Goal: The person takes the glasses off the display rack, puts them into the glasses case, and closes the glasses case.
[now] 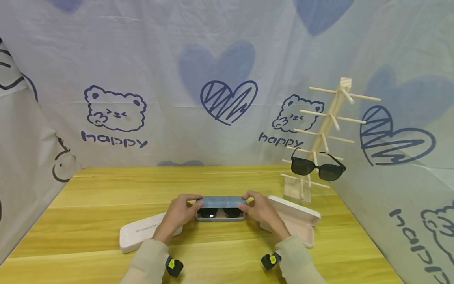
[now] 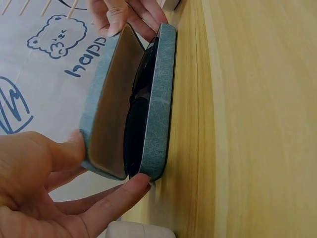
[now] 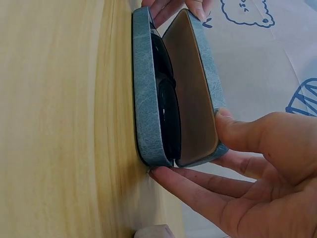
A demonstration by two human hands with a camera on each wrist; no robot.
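Blue case (image 1: 220, 206): ajar — holds sunglasses (image 1: 233, 213), partly hidden by lid (image 1: 221, 201)
Left hand (image 1: 178, 213): pinches one end
Right hand (image 1: 261, 210): pinches the other
Lettered white case (image 1: 136, 235): partly hidden — behind left hand

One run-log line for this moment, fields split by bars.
left hand: grips blue case, left end | right hand: grips right end | lid: partly open | inside: sunglasses | rack: black glasses

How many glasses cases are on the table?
3: a blue case held between the left hand and right hand, a white case with writing beside the left hand, and an open white case beside the right hand. Both white ones are partly hidden.
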